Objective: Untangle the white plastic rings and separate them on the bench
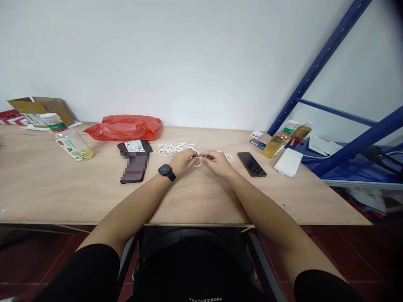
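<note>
My left hand, with a black watch on its wrist, pinches a thin white cord with thumb and fingertips. My right hand is closed on the same cord just to the right, its fingertips almost meeting the left ones. A small loop of the cord hangs below the fingers. Behind my left hand lies a tangle of white cord loops on the table. More white loops show beyond my right hand. Exactly how the cord runs between the fingertips is too small to tell.
On the wooden table are a red plastic bag, a dark pouch with a label, drink bottles, a phone, a white power bank-like block and a cardboard box. A blue metal frame stands right.
</note>
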`<state>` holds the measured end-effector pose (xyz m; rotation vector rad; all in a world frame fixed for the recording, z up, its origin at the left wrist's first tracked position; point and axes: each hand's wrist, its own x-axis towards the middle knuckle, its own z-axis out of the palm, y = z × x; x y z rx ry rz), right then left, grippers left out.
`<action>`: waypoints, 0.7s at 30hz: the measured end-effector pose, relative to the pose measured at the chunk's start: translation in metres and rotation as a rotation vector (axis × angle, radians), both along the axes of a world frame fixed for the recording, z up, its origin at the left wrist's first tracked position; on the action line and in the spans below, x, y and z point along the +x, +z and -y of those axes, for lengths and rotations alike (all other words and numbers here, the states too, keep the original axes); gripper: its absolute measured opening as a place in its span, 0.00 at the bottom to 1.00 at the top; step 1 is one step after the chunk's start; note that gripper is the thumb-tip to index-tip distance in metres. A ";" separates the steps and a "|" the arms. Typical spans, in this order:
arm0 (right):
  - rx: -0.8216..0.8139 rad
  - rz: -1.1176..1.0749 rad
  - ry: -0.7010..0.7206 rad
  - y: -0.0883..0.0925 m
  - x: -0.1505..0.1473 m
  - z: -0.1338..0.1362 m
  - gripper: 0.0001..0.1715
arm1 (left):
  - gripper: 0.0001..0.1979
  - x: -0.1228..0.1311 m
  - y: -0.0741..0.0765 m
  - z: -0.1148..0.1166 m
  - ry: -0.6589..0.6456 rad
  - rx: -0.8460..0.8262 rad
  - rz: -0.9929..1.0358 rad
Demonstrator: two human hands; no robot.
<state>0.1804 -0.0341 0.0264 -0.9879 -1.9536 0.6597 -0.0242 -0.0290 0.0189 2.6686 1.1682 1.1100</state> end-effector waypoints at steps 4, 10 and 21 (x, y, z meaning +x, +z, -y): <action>-0.014 -0.017 0.025 0.001 0.001 0.000 0.11 | 0.11 0.000 0.001 0.001 -0.020 -0.062 -0.015; -0.068 -0.040 0.057 0.001 0.002 0.000 0.10 | 0.11 0.003 0.003 0.003 -0.104 -0.170 -0.014; 0.046 0.086 -0.184 -0.004 0.016 -0.018 0.10 | 0.18 -0.002 -0.013 -0.011 0.085 -0.161 -0.087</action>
